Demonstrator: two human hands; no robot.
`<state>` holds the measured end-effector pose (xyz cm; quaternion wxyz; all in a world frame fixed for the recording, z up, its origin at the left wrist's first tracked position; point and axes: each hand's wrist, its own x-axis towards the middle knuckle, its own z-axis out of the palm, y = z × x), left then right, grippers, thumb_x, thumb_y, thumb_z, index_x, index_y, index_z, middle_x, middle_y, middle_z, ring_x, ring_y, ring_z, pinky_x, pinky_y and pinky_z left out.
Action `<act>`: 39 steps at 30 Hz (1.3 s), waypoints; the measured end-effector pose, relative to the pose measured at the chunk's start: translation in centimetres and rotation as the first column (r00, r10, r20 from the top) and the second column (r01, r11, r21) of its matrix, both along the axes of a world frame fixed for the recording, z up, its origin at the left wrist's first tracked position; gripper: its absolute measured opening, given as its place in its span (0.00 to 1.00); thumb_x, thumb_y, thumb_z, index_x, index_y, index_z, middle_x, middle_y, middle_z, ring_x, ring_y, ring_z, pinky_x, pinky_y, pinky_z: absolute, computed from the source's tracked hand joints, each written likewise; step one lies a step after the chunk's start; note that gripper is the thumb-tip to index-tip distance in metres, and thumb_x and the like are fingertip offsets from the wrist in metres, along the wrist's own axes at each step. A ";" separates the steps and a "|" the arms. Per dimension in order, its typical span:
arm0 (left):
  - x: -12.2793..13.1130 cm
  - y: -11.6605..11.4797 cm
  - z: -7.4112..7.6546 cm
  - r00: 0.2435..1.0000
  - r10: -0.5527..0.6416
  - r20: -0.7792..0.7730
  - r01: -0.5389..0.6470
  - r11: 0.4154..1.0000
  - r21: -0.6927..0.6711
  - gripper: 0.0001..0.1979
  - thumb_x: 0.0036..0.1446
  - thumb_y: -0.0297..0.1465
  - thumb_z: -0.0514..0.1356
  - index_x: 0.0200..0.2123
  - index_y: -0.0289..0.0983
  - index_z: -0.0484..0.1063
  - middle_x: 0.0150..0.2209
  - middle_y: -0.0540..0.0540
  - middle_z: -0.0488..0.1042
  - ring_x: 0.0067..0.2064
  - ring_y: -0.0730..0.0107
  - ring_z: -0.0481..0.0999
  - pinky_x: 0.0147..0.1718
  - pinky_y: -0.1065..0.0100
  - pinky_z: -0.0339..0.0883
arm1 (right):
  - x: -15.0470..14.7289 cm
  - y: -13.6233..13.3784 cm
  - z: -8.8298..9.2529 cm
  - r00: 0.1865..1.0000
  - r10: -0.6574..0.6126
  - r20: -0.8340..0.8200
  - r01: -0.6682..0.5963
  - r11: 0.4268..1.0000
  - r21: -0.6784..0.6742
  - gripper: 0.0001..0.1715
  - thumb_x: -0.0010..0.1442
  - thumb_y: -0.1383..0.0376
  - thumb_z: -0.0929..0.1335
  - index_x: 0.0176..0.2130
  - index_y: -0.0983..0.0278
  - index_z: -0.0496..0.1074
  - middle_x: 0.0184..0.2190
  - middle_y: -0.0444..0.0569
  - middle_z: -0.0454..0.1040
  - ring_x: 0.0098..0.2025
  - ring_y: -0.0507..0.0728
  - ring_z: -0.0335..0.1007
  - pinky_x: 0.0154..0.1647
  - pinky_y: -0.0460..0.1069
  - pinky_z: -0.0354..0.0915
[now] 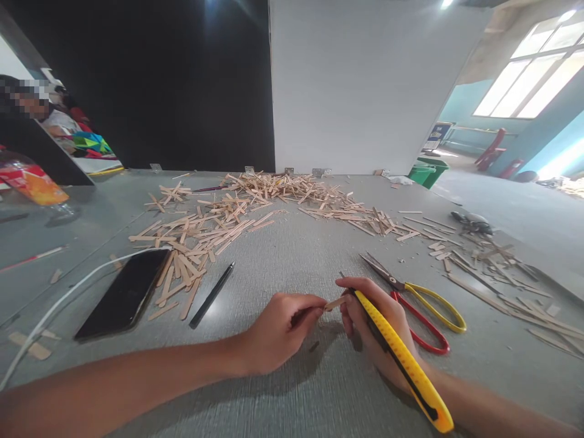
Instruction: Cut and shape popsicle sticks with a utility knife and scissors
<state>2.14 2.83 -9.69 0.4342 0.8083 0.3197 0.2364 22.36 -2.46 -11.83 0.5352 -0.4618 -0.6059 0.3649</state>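
Tabletop [283, 255] bears a loose heap of wooden sticks [250, 185] along its far side, probably kept there within reach. The right hand [387, 310] is closed around a yellow knife [398, 347], its handle slanting back over the wrist, which likely frees the fingertips for finer control. Scissors [400, 285] lie just beside that hand, handles towards the person, handy for picking up. The left hand [283, 328] pinches a small stick piece [335, 303] between the hands, seemingly to steady it; whether the right fingers grip its other end cannot be told.
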 end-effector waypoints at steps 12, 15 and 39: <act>0.2 -0.1 -0.4 0.994 0.092 0.056 -0.091 0.996 -0.027 0.16 0.70 0.40 0.59 0.36 0.37 0.80 0.29 0.50 0.75 0.30 0.72 0.69 0.29 0.71 0.60 | 0.6 -0.6 -0.7 0.948 -0.069 0.310 0.003 0.978 0.208 0.18 0.67 0.69 0.68 0.55 0.54 0.73 0.33 0.43 0.72 0.31 0.54 0.67 0.32 0.48 0.63; 0.1 0.0 -0.5 0.982 0.158 0.108 -0.150 0.986 -0.078 0.12 0.70 0.38 0.59 0.43 0.38 0.79 0.33 0.48 0.79 0.33 0.69 0.74 0.32 0.70 0.64 | 0.6 -0.6 -0.4 0.942 -0.055 0.330 -0.018 0.977 0.213 0.21 0.65 0.72 0.68 0.55 0.54 0.72 0.34 0.42 0.72 0.32 0.54 0.67 0.34 0.49 0.63; 0.1 0.0 -0.4 0.976 0.189 0.109 -0.190 0.982 0.003 0.05 0.62 0.26 0.59 0.37 0.37 0.76 0.32 0.51 0.78 0.34 0.70 0.75 0.33 0.70 0.66 | 0.5 -1.1 0.4 0.896 0.184 0.404 -0.248 0.962 0.111 0.29 0.63 0.75 0.67 0.60 0.54 0.68 0.34 0.43 0.68 0.30 0.54 0.62 0.29 0.50 0.58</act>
